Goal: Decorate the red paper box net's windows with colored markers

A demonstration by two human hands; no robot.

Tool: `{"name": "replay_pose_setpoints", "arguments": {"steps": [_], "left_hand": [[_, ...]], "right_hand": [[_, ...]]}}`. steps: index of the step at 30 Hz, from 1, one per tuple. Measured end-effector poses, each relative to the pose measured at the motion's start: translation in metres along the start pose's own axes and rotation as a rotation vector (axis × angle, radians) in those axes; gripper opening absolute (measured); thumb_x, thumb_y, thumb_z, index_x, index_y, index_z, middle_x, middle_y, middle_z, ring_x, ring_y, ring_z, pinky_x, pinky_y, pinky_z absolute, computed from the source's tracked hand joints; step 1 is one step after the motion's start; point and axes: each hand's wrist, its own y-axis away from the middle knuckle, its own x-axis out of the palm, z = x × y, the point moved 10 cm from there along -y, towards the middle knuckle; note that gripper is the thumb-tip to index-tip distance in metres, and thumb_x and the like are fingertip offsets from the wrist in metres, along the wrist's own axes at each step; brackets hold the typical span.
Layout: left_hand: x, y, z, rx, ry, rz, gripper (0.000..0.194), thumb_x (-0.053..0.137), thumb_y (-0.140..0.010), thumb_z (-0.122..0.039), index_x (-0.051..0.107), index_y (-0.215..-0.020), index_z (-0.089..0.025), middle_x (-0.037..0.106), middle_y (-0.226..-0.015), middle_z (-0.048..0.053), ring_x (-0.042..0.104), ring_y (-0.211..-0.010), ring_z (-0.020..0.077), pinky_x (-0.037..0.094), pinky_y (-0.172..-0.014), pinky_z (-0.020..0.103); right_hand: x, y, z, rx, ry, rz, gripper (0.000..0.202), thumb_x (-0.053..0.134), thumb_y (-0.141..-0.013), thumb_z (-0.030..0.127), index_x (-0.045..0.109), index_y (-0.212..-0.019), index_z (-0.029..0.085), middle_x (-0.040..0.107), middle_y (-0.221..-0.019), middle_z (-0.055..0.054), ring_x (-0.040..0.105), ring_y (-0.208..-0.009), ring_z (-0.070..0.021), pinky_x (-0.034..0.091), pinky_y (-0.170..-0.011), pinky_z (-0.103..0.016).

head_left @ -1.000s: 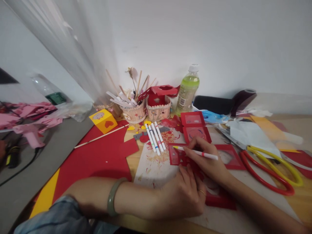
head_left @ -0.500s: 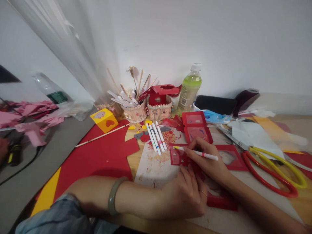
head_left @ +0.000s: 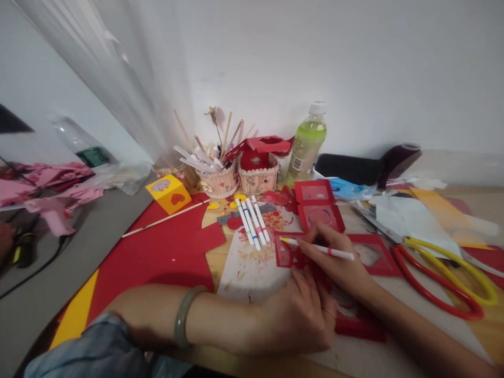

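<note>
My right hand (head_left: 334, 254) grips a white marker (head_left: 333, 252) with a red band, its yellow tip over the left part of a red cut-out frame (head_left: 281, 260). My left hand (head_left: 295, 312), a ring on one finger, rests closed on the red card just below; its fingertips touch the card's lower edge, and anything under them is hidden. Several white markers (head_left: 253, 223) lie side by side on a stained white sheet (head_left: 236, 273). Behind my right hand sits a red piece with two windows (head_left: 321, 215); another red frame (head_left: 384, 268) lies to the right.
Large scissors (head_left: 444, 278) with red and yellow handles lie at the right. A green drink bottle (head_left: 307, 147) and decorated baskets (head_left: 258, 181) stand by the wall. Red paper (head_left: 157, 257), a yellow box (head_left: 169, 194) and a thin stick (head_left: 165, 219) are on the left, beyond them a pink glue gun (head_left: 53, 212).
</note>
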Motion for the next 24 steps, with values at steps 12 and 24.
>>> {"name": "replay_pose_setpoints", "arguments": {"steps": [12, 24], "left_hand": [[-0.0015, -0.0004, -0.0015, 0.02, -0.002, 0.012, 0.026, 0.044, -0.081, -0.007, 0.066, -0.095, -0.001, 0.071, -0.084, 0.018, 0.069, -0.07, 0.0255, 0.054, -0.053, 0.029], [-0.0012, 0.0005, -0.0001, -0.001, -0.017, -0.004, 0.025, 0.045, -0.082, -0.008, 0.065, -0.094, -0.001, 0.071, -0.086, 0.018, 0.069, -0.071, 0.0267, 0.053, -0.052, 0.03]], "right_hand": [[-0.0011, 0.0001, 0.0023, -0.008, 0.001, 0.001, 0.021, 0.058, -0.08, 0.027, 0.047, -0.063, 0.021, 0.051, -0.059, 0.003, 0.047, -0.054, -0.0117, 0.038, -0.049, -0.024], [-0.0046, 0.0002, -0.0005, -0.001, 0.018, -0.033, 0.022, 0.057, -0.078, 0.023, 0.043, -0.062, 0.022, 0.048, -0.056, 0.004, 0.044, -0.053, -0.0115, 0.036, -0.049, -0.025]]}}
